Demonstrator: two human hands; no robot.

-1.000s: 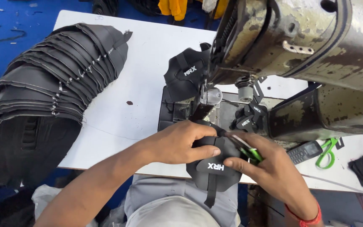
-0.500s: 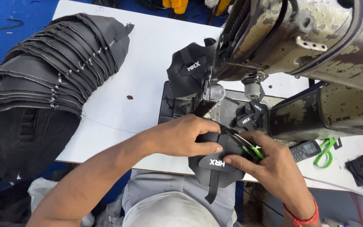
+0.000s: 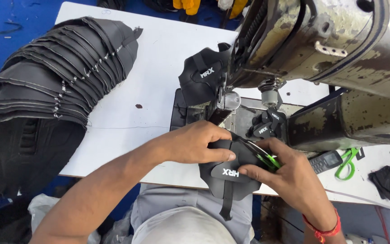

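Stitching workshop: worn industrial sewing machine [image 3: 321,49], stacked black pieces [image 3: 46,99].

A stack of black fabric pieces [image 3: 46,104] lies on the white worktop's [image 3: 159,68] left edge; green-handled scissors [image 3: 347,161] lie near its right edge, beside a dark keypad phone [image 3: 326,161].

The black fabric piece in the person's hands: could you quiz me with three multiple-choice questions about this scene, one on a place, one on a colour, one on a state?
1. Where does the big stack of black pieces lie?
A. on the table's left end
B. under the sewing machine
C. on the person's lap

2. What colour are the handles of the snips on the table?
A. red
B. green
C. white

3. How is the black fabric piece held?
A. left hand alone
B. lying untouched
C. in both hands

Answers:
1 A, the stack covers the white table left of the sewing machine.
2 B, they are bright green.
3 C, the left hand presses it from above and the right hand pinches its edge.
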